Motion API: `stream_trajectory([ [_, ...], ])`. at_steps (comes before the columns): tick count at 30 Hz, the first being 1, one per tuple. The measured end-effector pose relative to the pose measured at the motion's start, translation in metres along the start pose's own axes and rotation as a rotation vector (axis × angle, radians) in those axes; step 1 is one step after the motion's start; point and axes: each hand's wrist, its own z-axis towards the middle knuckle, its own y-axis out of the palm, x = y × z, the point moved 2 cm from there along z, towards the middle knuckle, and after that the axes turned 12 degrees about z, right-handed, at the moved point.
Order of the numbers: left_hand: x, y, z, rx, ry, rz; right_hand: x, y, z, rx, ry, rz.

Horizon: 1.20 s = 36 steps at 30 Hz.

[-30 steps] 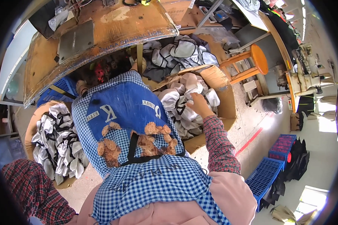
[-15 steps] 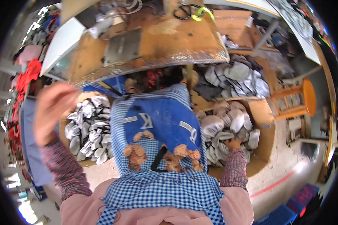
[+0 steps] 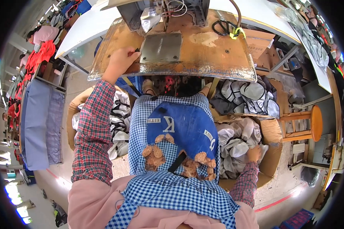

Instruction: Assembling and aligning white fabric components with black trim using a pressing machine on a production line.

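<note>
My left hand (image 3: 122, 62) is over the left part of a worn wooden tabletop (image 3: 202, 63), beside a grey metal plate (image 3: 161, 47). Its fingertips pinch a small black piece (image 3: 137, 50), too small to identify. My right hand (image 3: 254, 153) reaches into a cardboard box (image 3: 270, 131) at my right, among grey and white fabric pieces (image 3: 233, 150). Its fingers are partly hidden, so I cannot make out whether they grip a piece. A blue checked apron (image 3: 172, 191) with a blue panel and brown bear figures covers my lap.
White and black fabric pieces (image 3: 120, 110) fill a box at my left. Another heap of grey fabric (image 3: 252, 93) lies beyond the right box. An orange wooden stool (image 3: 316, 123) stands further right. A machine with white wires (image 3: 176, 9) rises at the table's back.
My left hand has moved from the far left, beside the table, to the tabletop near the metal plate. My right hand has shifted slightly within the box. The view has turned left.
</note>
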Motion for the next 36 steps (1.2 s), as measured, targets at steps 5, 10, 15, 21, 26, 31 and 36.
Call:
stream_trajectory([
  [5, 0.019, -0.029, -0.056, 0.241, 0.024, -0.341, -0.054, -0.017, -0.013, 0.145, -0.377, 0.27],
  [10, 0.045, 0.01, -0.113, 0.206, 0.121, -0.345, -0.219, -0.107, -0.06, 0.165, -0.916, 0.826],
  [15, 0.034, 0.05, -0.138, 0.129, 0.091, -0.152, -0.362, -0.162, -0.159, -0.124, -1.479, 0.841],
  [21, -0.03, 0.056, -0.173, 0.128, 0.007, -0.179, -0.434, -0.132, -0.208, -0.131, -1.892, 0.353],
  [26, -0.109, 0.053, -0.225, 0.213, -0.168, -0.129, -0.472, -0.132, -0.166, -0.052, -1.529, 0.26],
  [31, -0.182, 0.058, -0.275, 0.149, -0.387, -0.064, -0.477, -0.114, -0.179, -0.284, -1.868, 0.51],
  [36, -0.223, 0.074, -0.31, 0.097, -0.489, -0.026, -0.493, -0.107, -0.145, 0.025, -1.495, 0.271],
])
